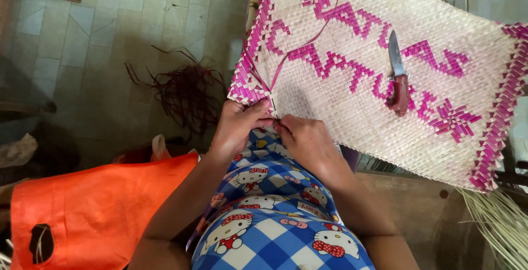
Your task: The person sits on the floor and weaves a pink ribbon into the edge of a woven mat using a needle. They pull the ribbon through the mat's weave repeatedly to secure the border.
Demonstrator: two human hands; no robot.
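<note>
Orange cloth [93, 209] lies left of and below our left hand [237, 128], with a tangle of dark red strips [187, 91] on the tiled floor [82, 39] above it. We pinch the woven mat [352, 110] at its near corner: left hand closed on the pink border, right hand [308, 143] closed on the edge just beside it, steadying the weave. Right of and above our right hand, a knife [398, 75] rests on the mat, within reach.

Soft daylight, even; faint shadows under hands; sharp ctr, slight wide-angle bend at edges.
</note>
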